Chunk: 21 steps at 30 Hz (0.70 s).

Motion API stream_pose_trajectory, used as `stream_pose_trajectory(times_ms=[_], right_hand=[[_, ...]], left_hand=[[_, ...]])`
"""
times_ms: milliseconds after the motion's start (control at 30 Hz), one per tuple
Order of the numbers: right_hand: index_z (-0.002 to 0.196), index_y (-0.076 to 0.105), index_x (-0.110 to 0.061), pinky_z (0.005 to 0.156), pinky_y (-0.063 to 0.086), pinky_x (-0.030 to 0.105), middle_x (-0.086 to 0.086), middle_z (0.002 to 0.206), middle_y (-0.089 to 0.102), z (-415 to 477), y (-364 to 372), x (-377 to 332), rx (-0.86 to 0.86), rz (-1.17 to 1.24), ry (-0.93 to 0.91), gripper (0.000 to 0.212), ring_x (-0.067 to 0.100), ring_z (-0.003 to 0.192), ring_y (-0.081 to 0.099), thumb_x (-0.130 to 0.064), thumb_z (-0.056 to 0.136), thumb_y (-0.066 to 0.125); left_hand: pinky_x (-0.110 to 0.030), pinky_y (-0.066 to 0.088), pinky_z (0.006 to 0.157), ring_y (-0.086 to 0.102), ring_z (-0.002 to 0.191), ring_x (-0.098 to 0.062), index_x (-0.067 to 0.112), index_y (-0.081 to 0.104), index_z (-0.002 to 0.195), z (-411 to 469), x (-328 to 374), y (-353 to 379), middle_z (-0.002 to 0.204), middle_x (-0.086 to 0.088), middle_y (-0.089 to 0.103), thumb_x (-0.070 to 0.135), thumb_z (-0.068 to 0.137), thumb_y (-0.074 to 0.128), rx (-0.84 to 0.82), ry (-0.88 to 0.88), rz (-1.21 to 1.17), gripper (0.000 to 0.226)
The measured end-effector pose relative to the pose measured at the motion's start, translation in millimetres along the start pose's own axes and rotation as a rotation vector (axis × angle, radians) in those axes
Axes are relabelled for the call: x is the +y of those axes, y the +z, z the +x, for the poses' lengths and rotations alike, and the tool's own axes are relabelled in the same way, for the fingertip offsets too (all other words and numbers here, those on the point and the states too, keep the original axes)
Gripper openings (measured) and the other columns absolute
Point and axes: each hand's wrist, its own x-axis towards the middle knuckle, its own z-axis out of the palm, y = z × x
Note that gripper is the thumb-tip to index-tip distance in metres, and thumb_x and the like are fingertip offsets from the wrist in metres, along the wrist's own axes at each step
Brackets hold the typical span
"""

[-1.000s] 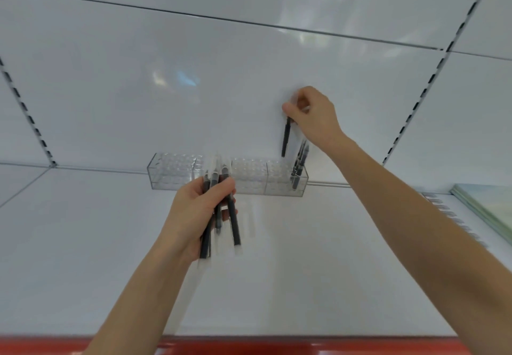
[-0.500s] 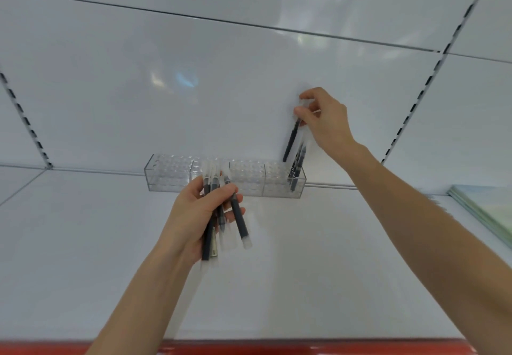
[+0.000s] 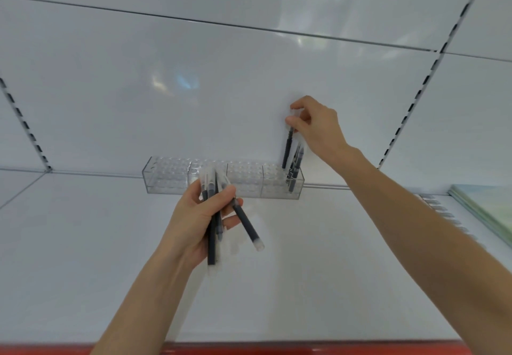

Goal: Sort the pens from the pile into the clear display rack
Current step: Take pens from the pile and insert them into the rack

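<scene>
A long clear display rack (image 3: 166, 180) with rows of round holes stands at the back of a white shelf. Several dark pens (image 3: 294, 177) stand in its right end. My right hand (image 3: 315, 128) pinches the clear top of one dark pen (image 3: 287, 148), held upright with its lower tip at the rack's right section. My left hand (image 3: 199, 216) grips a bundle of several dark pens (image 3: 212, 241) with clear caps in front of the rack's middle. One pen (image 3: 246, 223) of the bundle sticks out toward the lower right.
The white shelf floor (image 3: 318, 271) has a red front edge (image 3: 249, 350). A pale green flat stack (image 3: 487, 205) lies at the far right. The white back panel (image 3: 194, 91) carries slotted uprights (image 3: 410, 110) on both sides.
My right hand has lowered its pen until the tip reaches the rack's right end. The bundle in my left hand has fanned out, one pen swinging out to the right.
</scene>
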Motion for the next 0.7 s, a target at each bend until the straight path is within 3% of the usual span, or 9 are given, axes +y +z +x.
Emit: stream_pose_trajectory(times_ms=[67,167,567,700], right_hand=[[0.097,0.062,-0.005,0.078,0.048,0.033,0.012,0.084,0.064,0.5,2.0,0.8,-0.034,-0.094,-0.012,0.016,0.026,0.083,0.059,-0.017,0.088,0.057],[0.094,0.065,-0.004,0.081,0.048,0.039,0.013,0.091,0.067,1.7,3.4,-0.2,-0.057,-0.176,-0.035,0.017,0.027,0.086,0.059,-0.018,0.089,0.056],[0.091,0.065,-0.004,0.074,0.042,0.033,0.010,0.093,0.067,6.4,-3.9,-5.7,-0.111,-0.385,-0.021,0.019,0.028,0.089,0.058,-0.021,0.086,0.058],[0.097,0.064,-0.009,0.079,0.041,0.032,0.005,0.102,0.064,9.3,-2.7,-11.3,-0.189,-0.440,0.045,0.019,0.025,0.097,0.057,-0.022,0.083,0.061]], left_hand=[[-0.019,0.046,0.041,0.062,0.050,-0.012,0.005,0.051,0.093,0.6,-0.3,1.1,0.071,-0.014,0.055,0.001,0.083,0.059,0.007,0.000,-0.016,0.012],[-0.019,0.047,0.043,0.063,0.052,-0.013,0.006,0.051,0.088,1.8,-1.4,1.6,0.071,-0.014,0.056,0.001,0.085,0.058,0.021,0.013,-0.041,0.008],[-0.024,0.055,0.052,0.067,0.057,-0.013,0.008,0.052,0.083,2.6,-4.3,-0.4,0.069,-0.010,0.059,0.001,0.085,0.058,0.069,0.049,-0.039,0.010],[-0.024,0.055,0.052,0.067,0.058,-0.013,0.008,0.052,0.084,3.1,-5.0,-1.1,0.070,-0.010,0.060,0.001,0.085,0.059,0.080,0.046,-0.044,0.010]])
